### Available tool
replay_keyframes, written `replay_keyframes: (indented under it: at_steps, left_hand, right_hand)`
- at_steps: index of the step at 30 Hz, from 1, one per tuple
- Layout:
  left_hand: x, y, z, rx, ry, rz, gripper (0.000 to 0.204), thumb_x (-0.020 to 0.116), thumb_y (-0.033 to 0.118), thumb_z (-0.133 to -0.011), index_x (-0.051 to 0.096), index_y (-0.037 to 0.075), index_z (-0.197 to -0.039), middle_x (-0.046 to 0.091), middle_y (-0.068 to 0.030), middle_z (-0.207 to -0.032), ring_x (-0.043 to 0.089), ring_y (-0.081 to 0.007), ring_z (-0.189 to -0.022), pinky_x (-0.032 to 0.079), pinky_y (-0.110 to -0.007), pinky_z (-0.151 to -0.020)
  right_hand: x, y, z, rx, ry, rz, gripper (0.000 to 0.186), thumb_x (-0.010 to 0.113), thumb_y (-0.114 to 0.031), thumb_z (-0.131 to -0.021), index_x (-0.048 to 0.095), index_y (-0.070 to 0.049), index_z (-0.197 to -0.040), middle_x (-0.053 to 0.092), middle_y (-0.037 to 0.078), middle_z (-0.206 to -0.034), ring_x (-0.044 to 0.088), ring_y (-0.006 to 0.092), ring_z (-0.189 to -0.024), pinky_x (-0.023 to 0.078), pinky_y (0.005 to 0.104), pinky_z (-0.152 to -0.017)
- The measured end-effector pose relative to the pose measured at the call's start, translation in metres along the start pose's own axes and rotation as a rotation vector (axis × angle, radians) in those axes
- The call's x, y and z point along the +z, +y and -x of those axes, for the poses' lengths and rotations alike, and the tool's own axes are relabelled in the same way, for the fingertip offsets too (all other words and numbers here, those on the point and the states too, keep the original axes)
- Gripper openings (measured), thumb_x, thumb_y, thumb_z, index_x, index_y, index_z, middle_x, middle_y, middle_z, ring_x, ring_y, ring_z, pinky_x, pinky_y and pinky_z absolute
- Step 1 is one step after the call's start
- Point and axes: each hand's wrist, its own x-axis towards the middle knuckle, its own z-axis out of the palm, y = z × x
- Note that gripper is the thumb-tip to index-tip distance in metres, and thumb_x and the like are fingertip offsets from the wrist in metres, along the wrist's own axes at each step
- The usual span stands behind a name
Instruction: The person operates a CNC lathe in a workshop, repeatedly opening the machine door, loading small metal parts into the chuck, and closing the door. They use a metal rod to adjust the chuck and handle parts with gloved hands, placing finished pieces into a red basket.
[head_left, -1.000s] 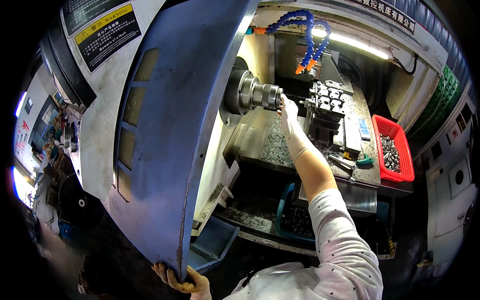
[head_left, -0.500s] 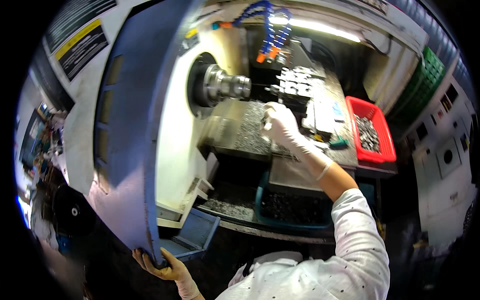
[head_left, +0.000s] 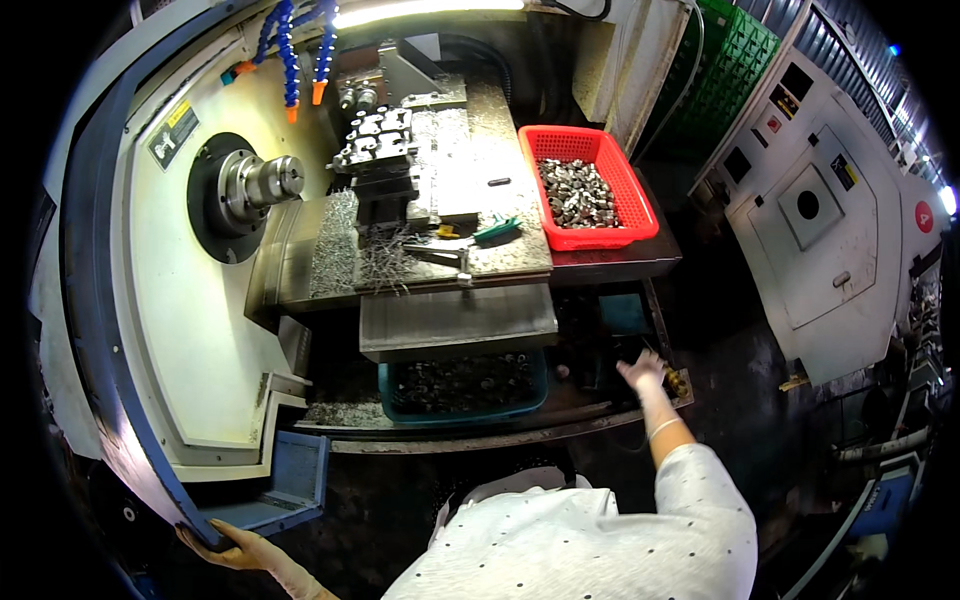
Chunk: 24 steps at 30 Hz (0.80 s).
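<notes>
Curled round the lower edge of a blue metal door [head_left: 105,378] at nine o'clock, the pale-gloved left hand [head_left: 236,548] grips it at half past seven. At ten, print on a yellow-and-grey rectangular label [head_left: 175,133] is too small to read; at four, the pale-gloved right hand [head_left: 647,373] is outstretched, fingers loosely spread, palm hidden.

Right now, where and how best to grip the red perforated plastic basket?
Probably by the rim of the red perforated plastic basket, right hand on its right side, left hand on its left, coming from the near end: it sits upright, rim above the metal parts, near wall facing you. The left hand must first leave the blue machine door.
</notes>
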Motion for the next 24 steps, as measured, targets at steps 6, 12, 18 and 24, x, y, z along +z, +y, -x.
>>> replay_keyframes:
  at_steps: [6,12,18,24]
  left_hand:
    - [0.005,0.018,-0.001,-0.104,0.02,0.052,0.042,0.05,0.008,-0.082,0.035,-0.003,-0.119,0.038,-0.0176,-0.123,0.039,-0.0276,-0.112,0.029,-0.037,-0.095]
    - [0.0,0.01,-0.003,-0.155,0.05,0.155,0.042,0.047,0.004,-0.082,0.034,-0.003,-0.121,0.034,-0.0173,-0.126,0.034,-0.0266,-0.116,0.024,-0.036,-0.097]
    - [0.004,0.018,-0.002,-0.158,0.033,0.204,0.038,0.046,-0.001,-0.08,0.036,-0.004,-0.116,0.034,-0.0194,-0.125,0.031,-0.031,-0.118,0.023,-0.041,-0.098]
    - [-0.004,0.001,0.0,-0.09,-0.031,0.156,0.041,0.047,-0.005,-0.076,0.036,-0.004,-0.116,0.037,-0.0185,-0.123,0.033,-0.0318,-0.117,0.023,-0.041,-0.098]
  right_hand:
    - [0.091,0.017,-0.021,-0.214,0.17,-0.179,0.051,0.058,-0.035,-0.071,0.046,0.0,-0.106,0.054,0.015,-0.101,0.052,0.0253,-0.096,0.043,0.0303,-0.081]
    - [0.019,0.039,0.033,-0.319,-0.282,-1.45,0.038,0.061,-0.007,-0.068,0.051,0.003,-0.104,0.056,0.008,-0.075,0.055,0.0145,-0.063,0.044,0.0278,-0.06]
    - [-0.145,-0.052,0.128,-1.076,-0.635,-1.748,0.038,0.057,-0.023,-0.074,0.05,0.006,-0.097,0.055,0.016,-0.096,0.054,0.0249,-0.086,0.035,0.0415,-0.089]
    - [-0.195,-0.328,0.212,-0.67,-1.175,-2.024,0.027,0.05,-0.012,-0.078,0.046,0.007,-0.096,0.056,0.013,-0.085,0.057,0.0209,-0.075,0.047,0.0287,-0.069]
